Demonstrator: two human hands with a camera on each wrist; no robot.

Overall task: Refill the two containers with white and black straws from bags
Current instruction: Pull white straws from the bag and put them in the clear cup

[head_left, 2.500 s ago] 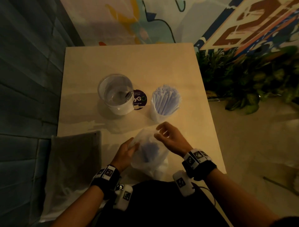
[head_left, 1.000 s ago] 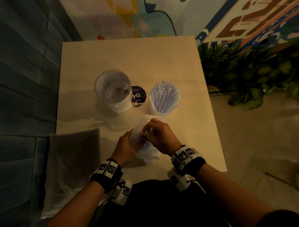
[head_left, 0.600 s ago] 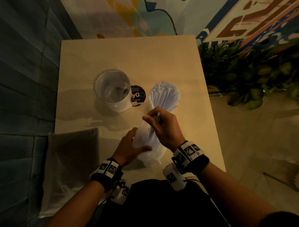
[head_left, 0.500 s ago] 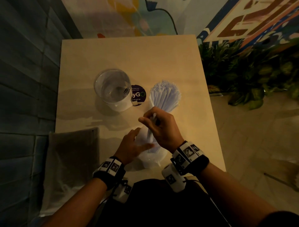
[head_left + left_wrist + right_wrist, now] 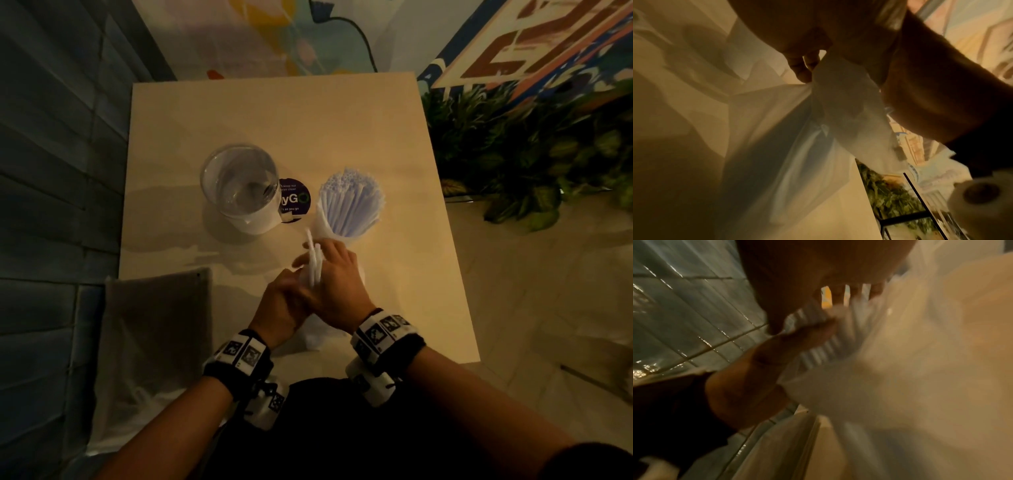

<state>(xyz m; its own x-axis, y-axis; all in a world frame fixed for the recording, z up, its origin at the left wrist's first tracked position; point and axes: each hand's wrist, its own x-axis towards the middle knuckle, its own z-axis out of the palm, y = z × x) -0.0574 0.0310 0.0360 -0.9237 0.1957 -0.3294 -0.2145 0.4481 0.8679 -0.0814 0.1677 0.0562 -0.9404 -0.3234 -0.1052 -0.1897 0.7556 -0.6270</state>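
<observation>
Spreading across most of the head view, the pale square table (image 5: 294,113) carries a grey bag (image 5: 150,342) at its near left. Farther back stand an empty clear container (image 5: 239,192) and, to its right, a container (image 5: 349,205) packed with white straws, a round purple sticker (image 5: 294,200) between them. At the near edge, the left hand (image 5: 279,308) curls its fingers around a translucent plastic bag (image 5: 842,104). The right hand (image 5: 337,282) clamps its fingers on a few white straws (image 5: 313,260) sticking up from that bag.
</observation>
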